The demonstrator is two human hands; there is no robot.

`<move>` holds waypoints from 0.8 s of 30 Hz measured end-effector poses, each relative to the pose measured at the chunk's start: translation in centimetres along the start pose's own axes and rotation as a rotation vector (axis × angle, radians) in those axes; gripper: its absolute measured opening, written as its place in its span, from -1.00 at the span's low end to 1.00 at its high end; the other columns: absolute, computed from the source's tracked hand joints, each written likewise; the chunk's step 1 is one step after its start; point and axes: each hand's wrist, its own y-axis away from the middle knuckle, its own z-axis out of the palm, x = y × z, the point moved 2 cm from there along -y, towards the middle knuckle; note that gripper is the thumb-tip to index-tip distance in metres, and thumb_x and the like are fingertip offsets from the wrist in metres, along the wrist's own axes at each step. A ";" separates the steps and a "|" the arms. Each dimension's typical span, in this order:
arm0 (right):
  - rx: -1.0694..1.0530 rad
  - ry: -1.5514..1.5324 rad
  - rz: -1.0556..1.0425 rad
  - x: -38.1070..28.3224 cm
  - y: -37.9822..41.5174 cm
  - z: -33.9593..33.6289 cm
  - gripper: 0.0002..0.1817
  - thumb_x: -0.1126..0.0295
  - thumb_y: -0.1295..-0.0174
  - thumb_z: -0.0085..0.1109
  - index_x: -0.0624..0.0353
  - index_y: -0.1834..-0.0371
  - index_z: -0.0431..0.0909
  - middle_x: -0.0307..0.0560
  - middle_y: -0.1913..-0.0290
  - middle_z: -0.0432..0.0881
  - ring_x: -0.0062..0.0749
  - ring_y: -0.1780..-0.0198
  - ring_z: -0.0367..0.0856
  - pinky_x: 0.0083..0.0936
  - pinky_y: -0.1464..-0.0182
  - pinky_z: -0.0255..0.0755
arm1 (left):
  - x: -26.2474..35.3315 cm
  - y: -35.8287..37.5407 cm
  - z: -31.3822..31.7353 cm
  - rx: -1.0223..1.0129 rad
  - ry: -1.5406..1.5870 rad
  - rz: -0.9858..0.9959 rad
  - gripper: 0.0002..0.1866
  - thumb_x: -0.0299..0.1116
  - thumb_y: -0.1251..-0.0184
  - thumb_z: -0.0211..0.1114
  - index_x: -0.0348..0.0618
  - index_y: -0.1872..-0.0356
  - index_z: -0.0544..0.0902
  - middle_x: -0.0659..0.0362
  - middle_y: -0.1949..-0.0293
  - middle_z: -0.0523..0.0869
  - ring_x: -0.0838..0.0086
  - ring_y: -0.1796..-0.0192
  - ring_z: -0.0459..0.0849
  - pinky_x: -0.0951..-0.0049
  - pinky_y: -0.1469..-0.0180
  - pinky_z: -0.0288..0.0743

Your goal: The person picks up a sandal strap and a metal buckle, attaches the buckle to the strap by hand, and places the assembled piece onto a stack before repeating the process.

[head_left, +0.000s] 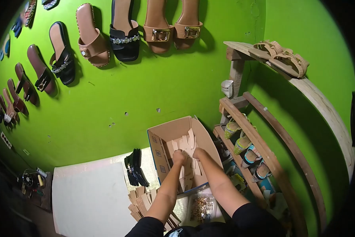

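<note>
Inside an open cardboard box [205, 130] lie many flat tan strips [188, 172], apparently sandal straps, in a loose heap. My left hand [179, 157] is in the box with its fingers curled closed around some of the strips. Close by on its right, my right hand [200, 153] is also down in the box, against the strips. Its fingers look closed, but what they hold is hidden. A gap with strips showing separates the two hands.
Left of the box lie black straps [135, 168] and more tan strips [140, 203] on a white-topped table [90, 197]. A clear tray [202, 207] of shiny metal pieces sits before me. A wooden shoe rack [264, 158] stands right; sandals [124, 29] hang on the green wall.
</note>
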 end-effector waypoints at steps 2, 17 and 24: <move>-0.046 -0.005 0.002 -0.4 0.1 -0.3 -0.85 0.49 0.07 -0.02 0.31 0.45 0.51 0.12 0.37 0.49 -0.20 0.32 0.45 -0.36 0.30 0.35 | 0.8 0.0 -0.2 -0.017 -0.006 -0.022 -0.66 -0.36 0.08 0.10 -0.16 0.18 0.53 -0.07 0.12 0.49 0.13 0.06 0.48 0.30 0.01 0.36; 0.063 -0.140 -0.045 0.0 -2.8 0.6 -0.82 0.46 0.19 0.15 0.29 0.46 0.52 0.08 0.40 0.53 -0.22 0.35 0.52 -0.38 0.31 0.40 | -0.7 -2.2 1.4 -0.124 0.193 -0.091 -0.66 -0.32 0.23 0.26 -0.30 0.37 0.53 -0.03 0.38 0.61 0.23 0.28 0.59 0.39 0.23 0.44; 0.039 -0.405 -0.338 -1.4 2.5 -4.8 -0.85 0.49 0.14 0.19 0.28 0.47 0.48 -0.11 0.64 0.49 -0.48 0.68 0.40 -0.51 0.67 0.28 | 1.0 -2.5 -2.1 -0.089 0.701 0.067 -0.81 -0.45 0.04 0.23 -0.27 0.34 0.56 0.19 0.43 0.58 0.55 0.37 0.53 0.52 0.41 0.42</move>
